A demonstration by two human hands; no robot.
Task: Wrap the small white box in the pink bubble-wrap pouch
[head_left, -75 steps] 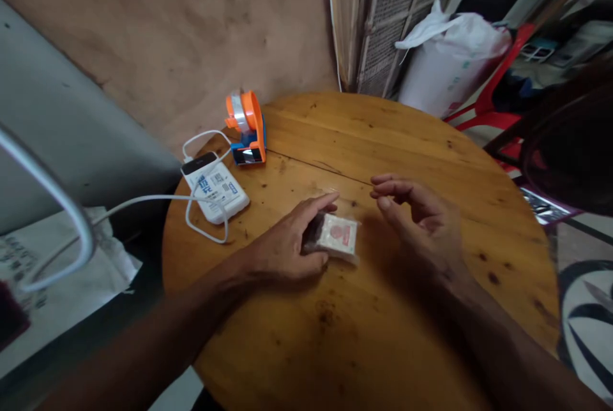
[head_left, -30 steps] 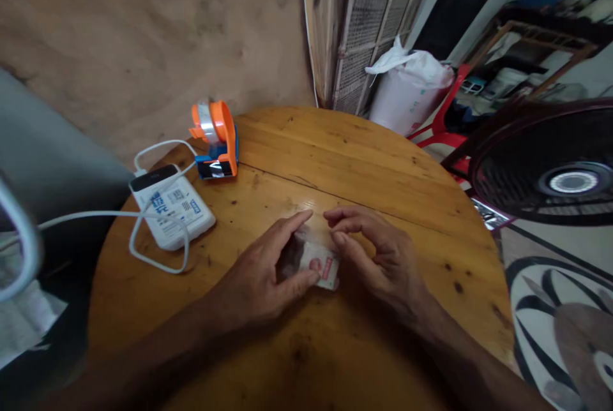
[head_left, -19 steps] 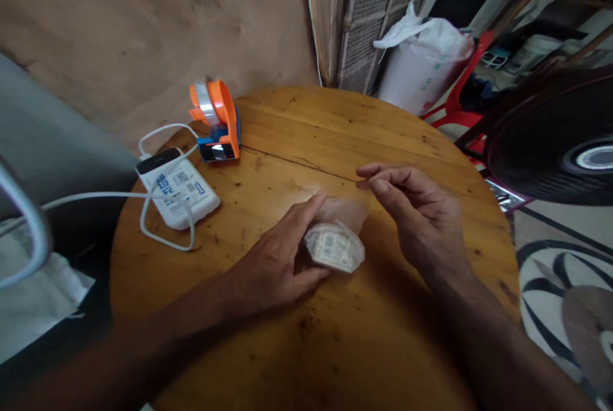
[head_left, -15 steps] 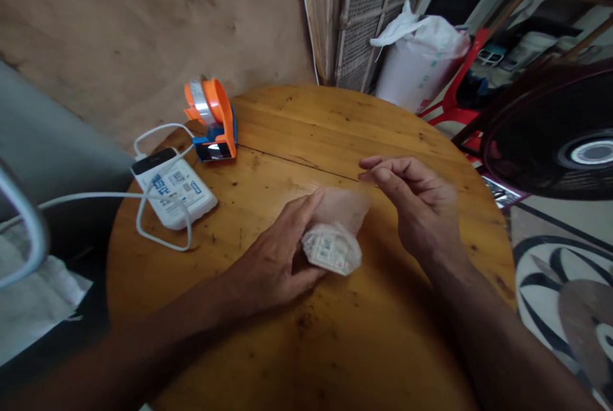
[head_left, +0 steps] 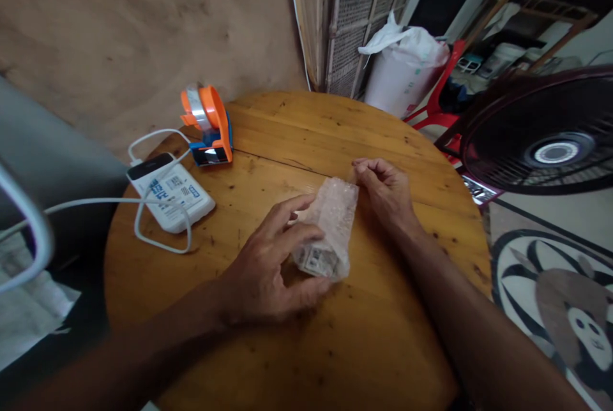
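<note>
A small bubble-wrap pouch point(head_left: 338, 203) lies on the round wooden table point(head_left: 297, 360), with a printed, box-like item point(head_left: 320, 261) showing through its near end. My left hand point(head_left: 275, 258) grips the pouch from the left, the thumb at its near end and the fingers along its left side and top. Just beyond the pouch's far right corner, my right hand point(head_left: 385, 191) is closed in a pinch. Something thin and clear may be between its fingertips, but I cannot make it out.
An orange and blue tape dispenser point(head_left: 208, 124) stands at the table's back left. Nearer is a white power bank-like device point(head_left: 177, 200) with a looped white cable point(head_left: 138, 226). A dark fan point(head_left: 550, 143), a red chair point(head_left: 440, 98) and a white sack point(head_left: 405, 69) stand beyond the table's right side.
My right hand has moved left, closer to the pouch. The pouch has come down flatter on the table, and my left fingers have shifted over it. The view has turned slightly right.
</note>
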